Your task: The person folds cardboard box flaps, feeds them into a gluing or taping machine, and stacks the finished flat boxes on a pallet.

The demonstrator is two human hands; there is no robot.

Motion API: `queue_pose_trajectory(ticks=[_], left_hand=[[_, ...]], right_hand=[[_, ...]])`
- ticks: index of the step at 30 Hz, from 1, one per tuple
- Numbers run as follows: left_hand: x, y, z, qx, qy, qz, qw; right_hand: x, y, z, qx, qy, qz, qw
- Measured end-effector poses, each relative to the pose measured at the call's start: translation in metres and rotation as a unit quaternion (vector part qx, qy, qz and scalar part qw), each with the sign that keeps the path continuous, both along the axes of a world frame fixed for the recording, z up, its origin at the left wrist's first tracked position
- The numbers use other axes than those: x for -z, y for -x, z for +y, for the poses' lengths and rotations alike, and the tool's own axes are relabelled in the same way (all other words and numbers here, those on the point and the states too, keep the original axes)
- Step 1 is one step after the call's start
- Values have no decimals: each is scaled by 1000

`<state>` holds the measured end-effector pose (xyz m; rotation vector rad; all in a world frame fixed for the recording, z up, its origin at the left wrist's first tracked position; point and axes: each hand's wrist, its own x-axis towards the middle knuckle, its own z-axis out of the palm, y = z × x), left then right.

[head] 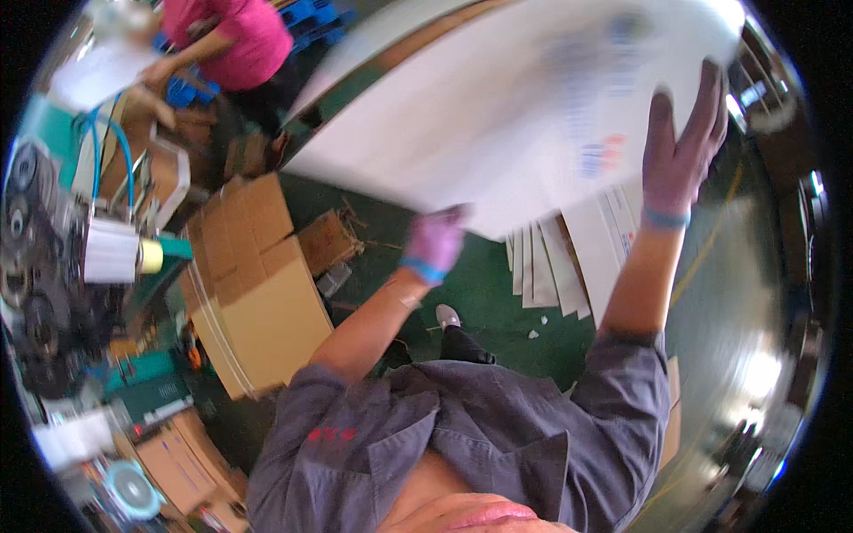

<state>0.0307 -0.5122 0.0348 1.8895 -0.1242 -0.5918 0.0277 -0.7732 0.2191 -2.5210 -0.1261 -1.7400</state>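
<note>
A large white sheet of cardboard (pixel 426 146), blurred and bearing blue and red print, is held up ahead of me. My left hand (pixel 436 240), in a purple glove with a blue cuff, grips its lower edge near the left corner. Farther right, my right hand (pixel 683 146) wears a similar darker glove and rests against the sheet's right part with fingers spread. Below the sheet, several white cardboard sheets (pixel 543 266) fan out beside a printed one (pixel 603 233) near my right forearm.
Flattened brown cartons (pixel 260 286) tied with a strap lie left. Beyond them stands a machine (pixel 40 266) with blue hoses (pixel 126 153) and a white roll (pixel 110 250). A person in a pink shirt (pixel 230 40) handles a white sheet (pixel 100 73) at upper left. Blue pallets (pixel 310 23) are behind.
</note>
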Motion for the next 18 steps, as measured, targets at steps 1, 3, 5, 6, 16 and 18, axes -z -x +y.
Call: queue_pose_trajectory(ticks=[1,3,5,6,16,18], left_hand=[[-9,1,-27,46,41,-78,995],[-29,28,-79,155,132,-232,951],[-22,60,-101,246,145,-305,908],[3,77,-105,302,125,-295,898],[256,156,263,-488,-139,165,846],[322,198,314,-637,-105,165,746]], right_hand=[[15,1,13,-32,34,93,995],[57,9,27,-48,39,248,967],[182,11,-60,35,-19,278,960],[240,22,-108,61,-65,284,955],[444,153,3,-145,119,905,382],[425,146,70,-275,148,877,365]])
